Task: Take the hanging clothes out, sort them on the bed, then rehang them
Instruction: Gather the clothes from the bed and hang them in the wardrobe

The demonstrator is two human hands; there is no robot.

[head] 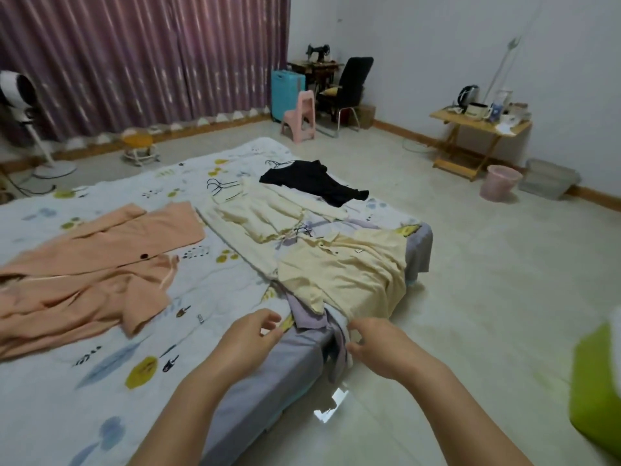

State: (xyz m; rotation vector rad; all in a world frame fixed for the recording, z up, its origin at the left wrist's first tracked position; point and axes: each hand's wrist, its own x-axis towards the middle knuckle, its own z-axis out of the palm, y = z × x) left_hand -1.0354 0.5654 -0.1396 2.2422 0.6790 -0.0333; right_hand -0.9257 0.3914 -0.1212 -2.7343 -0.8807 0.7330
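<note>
Both forearms reach out from under the camera toward the bed's near corner. My left hand (pixel 250 334) hovers above the bed (pixel 111 381) edge, fingers loosely curled, gripping nothing. My right hand (pixel 373 344) sits at the lavender and white cloth (pixel 314 319) that spills over the corner; thumb and fingers look close to a pinch on it, but I cannot tell whether they have it.

By my reading, taking the clothes out looks done and sorting is under way: a peach coat (pixel 87 274) lies spread on the left, a black top (pixel 312 181) at the far edge, cream garments (pixel 265 213) between, and a yellow shirt (pixel 349 270) heaped on the corner pile. Loose wire hangers (pixel 221 188) lie beside the cream pieces. Rehanging has not started as far as I see; no rail or wardrobe is in view.
</note>
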